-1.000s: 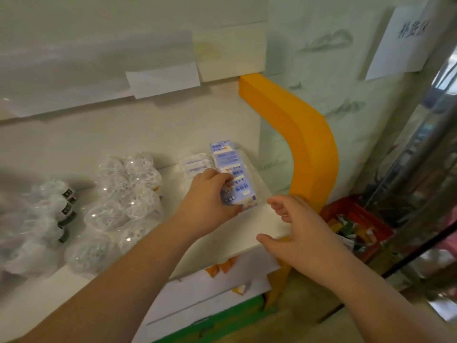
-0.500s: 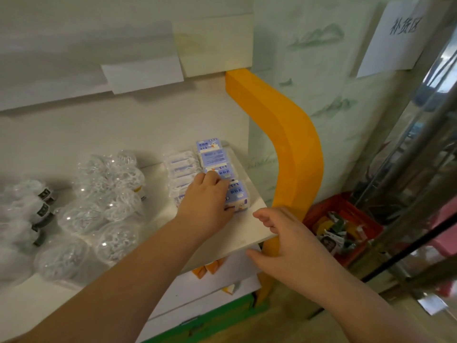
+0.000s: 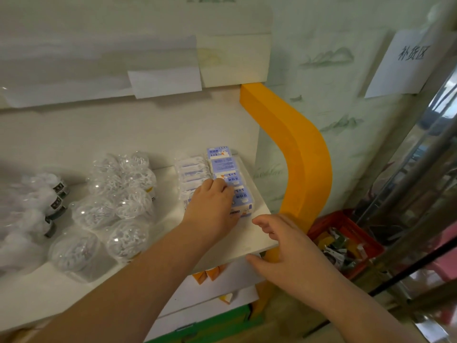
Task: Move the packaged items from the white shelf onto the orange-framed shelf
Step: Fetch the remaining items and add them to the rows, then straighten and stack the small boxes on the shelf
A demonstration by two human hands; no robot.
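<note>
A row of blue-and-white packaged items lies at the right end of the white shelf board, beside the orange frame. My left hand lies over the nearest blue pack, fingers curled over its far side and thumb at its front, hiding most of it. To the left of the row sits a stack of clear-wrapped white packs. My right hand hovers with spread fingers at the board's front right corner, holding nothing.
Several clear plastic globes with white filling and white wrapped items with black labels fill the shelf's left part. A red basket of small packets stands on the floor at the right. Orange cartons show on the shelf below.
My left hand has brought the blue pack down onto the board at the front of the row and stays on it. My right hand has held near the shelf corner.
</note>
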